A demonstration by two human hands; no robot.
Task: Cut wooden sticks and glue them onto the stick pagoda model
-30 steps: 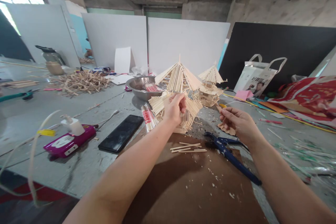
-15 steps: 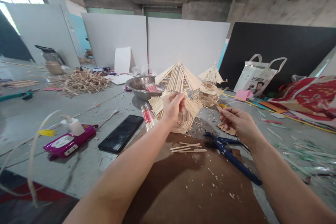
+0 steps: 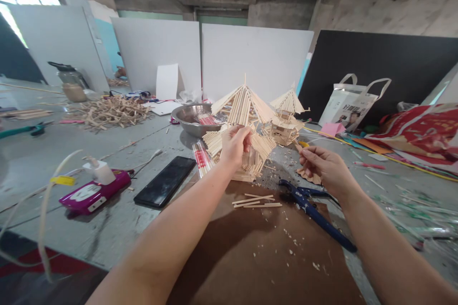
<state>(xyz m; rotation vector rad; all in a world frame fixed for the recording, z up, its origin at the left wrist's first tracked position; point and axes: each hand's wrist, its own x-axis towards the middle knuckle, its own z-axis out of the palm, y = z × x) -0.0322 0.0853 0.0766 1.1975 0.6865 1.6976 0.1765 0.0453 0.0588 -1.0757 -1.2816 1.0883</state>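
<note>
A two-tiered pavilion model [image 3: 245, 105] made of thin wooden sticks stands upright in front of me. My left hand [image 3: 235, 145] is closed in a pinch against its lower roof, and whatever lies between the fingertips is hidden. To the right, my right hand [image 3: 320, 164] pinches a small tan wooden stick [image 3: 297, 147], its tip pointing towards the model. Below that hand lies a blue-handled pair of cutters [image 3: 311, 212]. Several loose sticks [image 3: 255, 201] rest on the brown board [image 3: 272, 257] nearer to me.
Behind stand a smaller stick pavilion [image 3: 286, 114] and a metal bowl [image 3: 195, 116]. Left are a black phone [image 3: 165, 182], a purple power strip [image 3: 96, 195] with cables, and a heap of sticks [image 3: 112, 112]. A white bag [image 3: 345, 105] and a red bag [image 3: 422, 133] lie right.
</note>
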